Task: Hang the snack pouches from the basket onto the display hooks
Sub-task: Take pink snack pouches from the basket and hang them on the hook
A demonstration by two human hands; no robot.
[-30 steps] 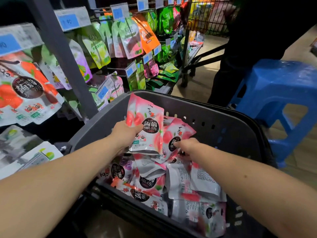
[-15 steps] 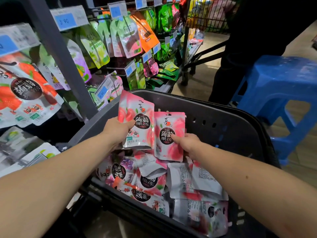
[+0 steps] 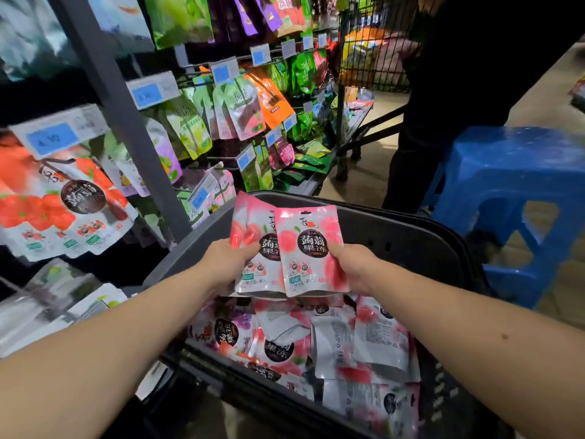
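Above the dark grey basket [image 3: 411,236] I hold pink peach snack pouches upright. My left hand [image 3: 228,261] grips a small stack of pink pouches [image 3: 250,229] by its left side. My right hand [image 3: 351,264] grips one pink pouch [image 3: 307,248] by its right edge, and it overlaps the front of the stack. More pouches [image 3: 348,350] lie loose in the basket below, some face down. A display hook [image 3: 58,164] with red-fruit pouches [image 3: 63,204] hangs at the left.
The hook rack [image 3: 126,122] with green, orange and purple packets and blue price tags fills the left and top. A blue plastic stool [image 3: 512,198] stands at the right of the basket. A person in dark clothes [image 3: 459,90] stands behind, next to a wire cart [image 3: 370,52].
My right hand lifted a pink pouch out of the basket and brought it up against the stack in my left hand. My view tilted up towards the rack.
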